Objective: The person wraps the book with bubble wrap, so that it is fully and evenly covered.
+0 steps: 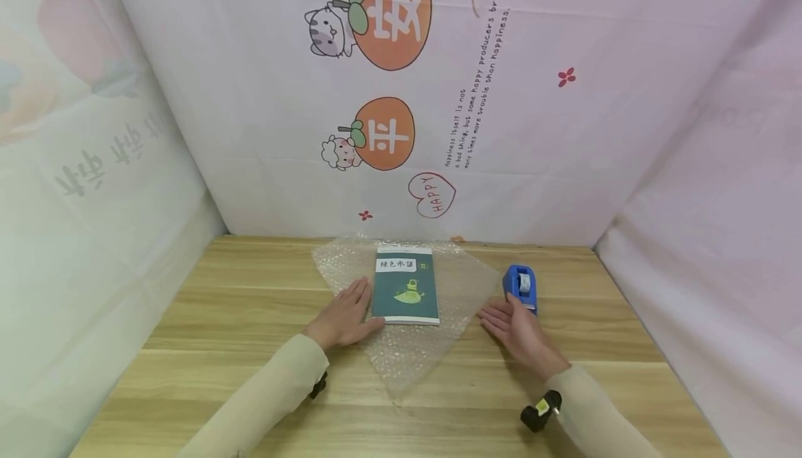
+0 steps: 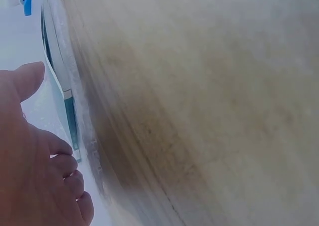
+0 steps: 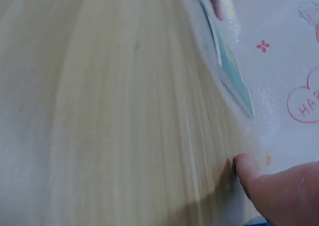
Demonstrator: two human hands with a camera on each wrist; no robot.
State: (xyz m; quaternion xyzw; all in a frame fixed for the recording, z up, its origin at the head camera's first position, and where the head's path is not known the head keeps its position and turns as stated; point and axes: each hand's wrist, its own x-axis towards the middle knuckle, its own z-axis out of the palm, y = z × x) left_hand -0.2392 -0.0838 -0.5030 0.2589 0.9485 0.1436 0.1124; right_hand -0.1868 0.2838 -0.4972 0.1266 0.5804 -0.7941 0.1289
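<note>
A green book (image 1: 406, 298) with a white title label lies on a sheet of bubble wrap (image 1: 464, 284), turned cornerwise on the table. My left hand (image 1: 343, 315) rests on the wrap at the book's left side, fingers extended and thumb by the lower left corner. In the left wrist view the book (image 2: 70, 113) shows edge-on beside the fingers. My right hand (image 1: 515, 329) lies with straight fingers at the wrap's right edge, palm turned toward the book. Just beyond it stands a blue tape dispenser (image 1: 520, 282), partly covered by the thumb.
The wooden table (image 1: 250, 305) ends at a printed cloth backdrop (image 1: 532, 186), with cloth at both sides too. A black wrist camera (image 1: 541, 411) sits at the right wrist.
</note>
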